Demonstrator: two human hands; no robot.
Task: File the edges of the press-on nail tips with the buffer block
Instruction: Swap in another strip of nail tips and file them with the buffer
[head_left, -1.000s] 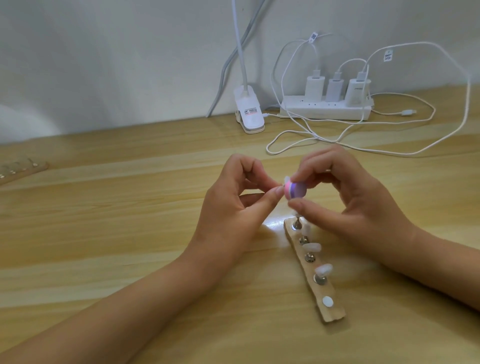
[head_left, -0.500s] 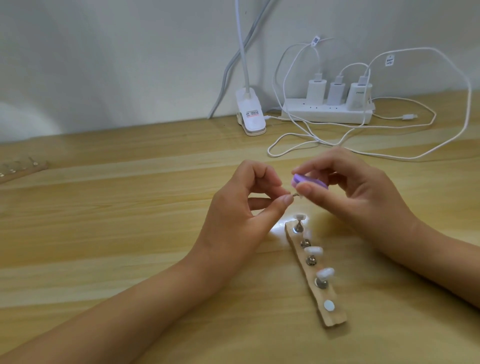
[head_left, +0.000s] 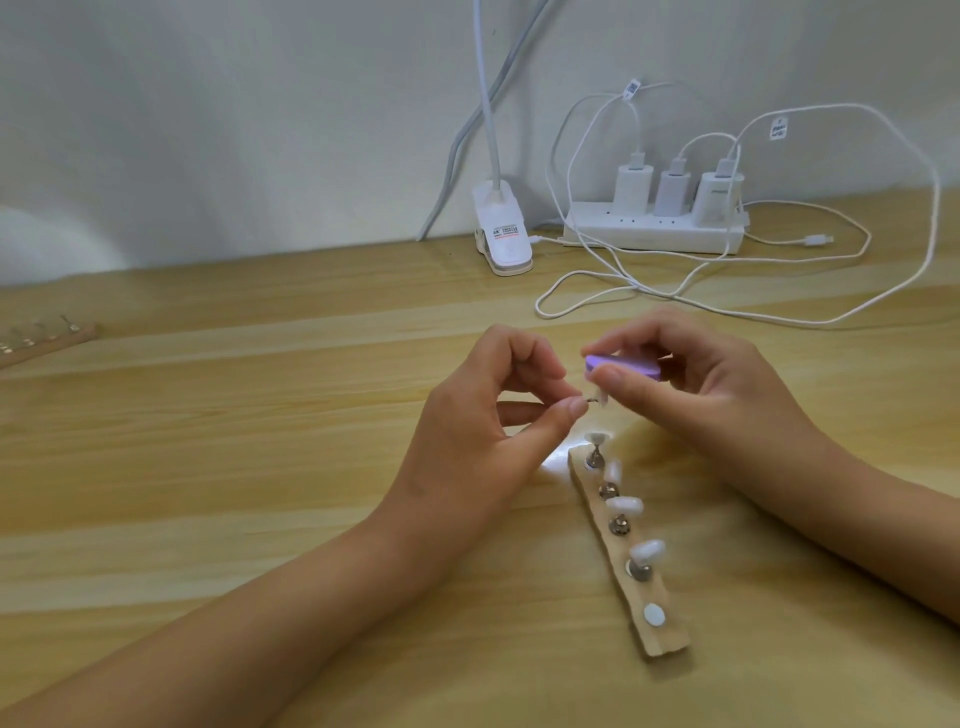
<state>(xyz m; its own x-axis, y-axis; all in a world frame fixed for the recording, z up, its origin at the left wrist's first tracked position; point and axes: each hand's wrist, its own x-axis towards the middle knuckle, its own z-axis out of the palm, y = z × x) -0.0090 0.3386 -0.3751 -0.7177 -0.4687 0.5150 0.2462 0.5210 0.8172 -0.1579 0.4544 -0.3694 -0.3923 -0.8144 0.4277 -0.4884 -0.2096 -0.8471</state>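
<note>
Centrally, the left hand (head_left: 483, 415) pinches a nail tip (head_left: 601, 396) by its metal stem, finger and thumb together on it. The right hand (head_left: 691, 384) clamps its fingers on the purple buffer block (head_left: 621, 365) at that tip's 12 o'clock. Spare tips (head_left: 623, 504) stand on the wooden strip (head_left: 662, 631) at 6 o'clock.

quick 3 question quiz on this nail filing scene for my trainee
1. Which hand holds the purple buffer block? A) left B) right C) neither
2. True or false: the left hand is empty.
3. Fill in: ___ chargers are plugged into the power strip.
Key: 1 B, the right hand. 2 false, it pinches the pin of a nail tip. 3 three.
</note>
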